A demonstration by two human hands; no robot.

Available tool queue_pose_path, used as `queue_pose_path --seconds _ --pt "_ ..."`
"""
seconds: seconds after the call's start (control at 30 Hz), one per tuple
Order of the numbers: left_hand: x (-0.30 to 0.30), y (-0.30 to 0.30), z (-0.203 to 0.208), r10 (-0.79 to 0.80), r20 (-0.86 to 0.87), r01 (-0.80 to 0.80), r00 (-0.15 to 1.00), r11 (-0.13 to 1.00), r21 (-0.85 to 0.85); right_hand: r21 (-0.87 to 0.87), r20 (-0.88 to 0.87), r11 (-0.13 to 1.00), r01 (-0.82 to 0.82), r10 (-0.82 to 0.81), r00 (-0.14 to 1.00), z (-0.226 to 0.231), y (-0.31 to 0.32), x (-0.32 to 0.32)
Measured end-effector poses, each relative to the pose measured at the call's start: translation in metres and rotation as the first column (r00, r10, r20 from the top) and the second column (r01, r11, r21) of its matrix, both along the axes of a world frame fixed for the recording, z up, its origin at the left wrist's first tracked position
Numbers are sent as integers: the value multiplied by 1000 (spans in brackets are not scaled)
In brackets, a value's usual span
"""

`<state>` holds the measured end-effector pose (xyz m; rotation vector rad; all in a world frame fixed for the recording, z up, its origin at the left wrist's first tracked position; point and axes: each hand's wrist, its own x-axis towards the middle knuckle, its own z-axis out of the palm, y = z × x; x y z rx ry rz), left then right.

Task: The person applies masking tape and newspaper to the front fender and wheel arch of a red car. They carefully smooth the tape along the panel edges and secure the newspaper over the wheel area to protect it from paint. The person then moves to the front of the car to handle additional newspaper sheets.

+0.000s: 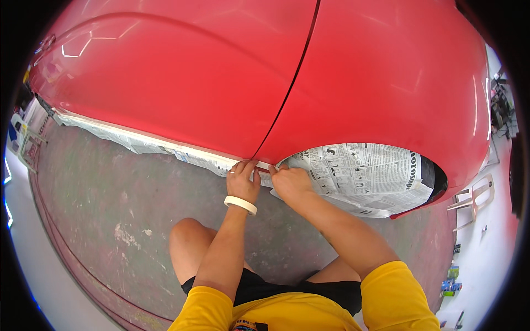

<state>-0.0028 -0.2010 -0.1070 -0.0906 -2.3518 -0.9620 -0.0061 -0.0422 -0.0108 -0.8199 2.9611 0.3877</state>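
Observation:
My left hand (243, 179) is at the lower edge of a red car body (182, 71), just below the door seam. Its fingers are bent and pressed together on a strip of masking tape (210, 154) along the sill. Close beside it, my right hand (291, 183) pinches at the same edge, by the front of the wheel arch; its fingertips are partly hidden. A roll of masking tape (240, 205) rings my left wrist like a bracelet. Newspaper (364, 171) covers the wheel opening, and more paper (127, 140) hangs below the sill to the left.
The stained concrete floor (121, 209) lies under the car and around my bent legs. A beige plastic chair (476, 203) stands at the right by a white wall. Cans (451, 285) sit at the lower right. Another chair (27, 144) is at the far left.

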Motion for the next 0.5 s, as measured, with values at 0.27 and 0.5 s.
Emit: queue_pose_path --seconds 0.27,0.5 --pt "8 8 6 -13 81 21 997 995 -100 -10 75 997 71 -70 995 7 -3 -3" --pt "17 17 3 0 -9 -3 1000 961 -277 -285 -139 957 -58 19 990 -9 24 17"
